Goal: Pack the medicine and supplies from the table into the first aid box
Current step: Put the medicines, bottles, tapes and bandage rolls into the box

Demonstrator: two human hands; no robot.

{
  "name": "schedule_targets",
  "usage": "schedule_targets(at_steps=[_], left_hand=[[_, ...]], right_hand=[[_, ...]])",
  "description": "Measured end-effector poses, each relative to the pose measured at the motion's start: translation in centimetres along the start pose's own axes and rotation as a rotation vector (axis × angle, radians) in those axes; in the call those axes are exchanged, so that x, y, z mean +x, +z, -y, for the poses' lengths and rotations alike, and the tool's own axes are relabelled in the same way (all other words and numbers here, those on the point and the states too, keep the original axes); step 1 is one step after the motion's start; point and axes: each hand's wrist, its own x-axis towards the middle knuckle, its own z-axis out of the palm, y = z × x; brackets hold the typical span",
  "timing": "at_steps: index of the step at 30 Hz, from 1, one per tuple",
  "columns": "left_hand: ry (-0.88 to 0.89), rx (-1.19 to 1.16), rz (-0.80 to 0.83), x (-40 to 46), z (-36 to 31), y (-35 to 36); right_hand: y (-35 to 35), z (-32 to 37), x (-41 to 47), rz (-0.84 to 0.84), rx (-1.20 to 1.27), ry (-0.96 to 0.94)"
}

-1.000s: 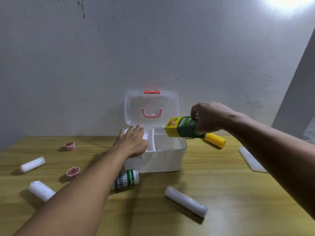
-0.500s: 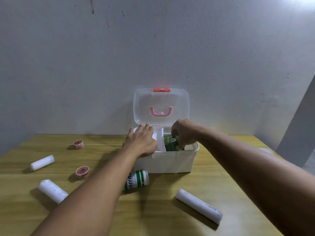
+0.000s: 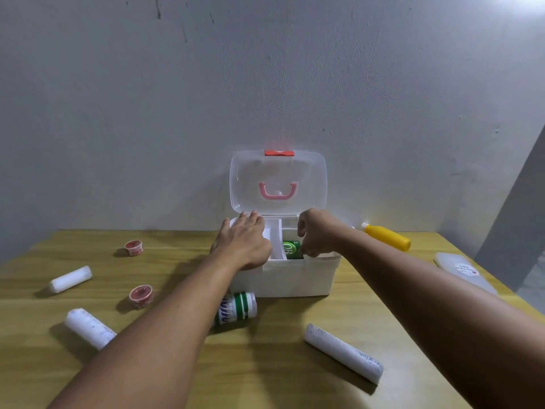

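Here the first aid box point(image 3: 298, 278) stands on the wooden table point(image 3: 265, 364) against the wall, its clear lid point(image 3: 278, 181) swung upright with a pink handle point(image 3: 278, 191) and a red latch point(image 3: 279, 153) at the top edge. The left hand point(image 3: 243, 242) lies flat with fingers spread over the box's left rim and left compartment, pressing down on it. The right hand point(image 3: 317, 233) reaches into the right compartment, its fingers curled around the green medicine box point(image 3: 291, 250), which sits inside that compartment just beside the central divider; whether the fingers are pinching it or only touching it cannot be told. Around the box lie the other supplies: a green-and-white bottle point(image 3: 236, 308) on its side just in front of the box, a white roll point(image 3: 343, 352) near the right forearm, two more white rolls point(image 3: 88, 327) point(image 3: 70, 278) at the left, two small red-lidded cups point(image 3: 141, 295) point(image 3: 134, 247) between them, a yellow bottle point(image 3: 386, 237) lying behind the right arm, and a white flat tray point(image 3: 463, 270) near the table's right edge.
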Motion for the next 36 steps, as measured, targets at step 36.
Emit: schedule_targets(at_steps=[36], left_hand=[[0.035, 0.090, 0.042, 0.3, -1.1, 0.3]], right_hand=[[-1.3, -18.7, -11.4, -0.382, 0.060, 0.765]])
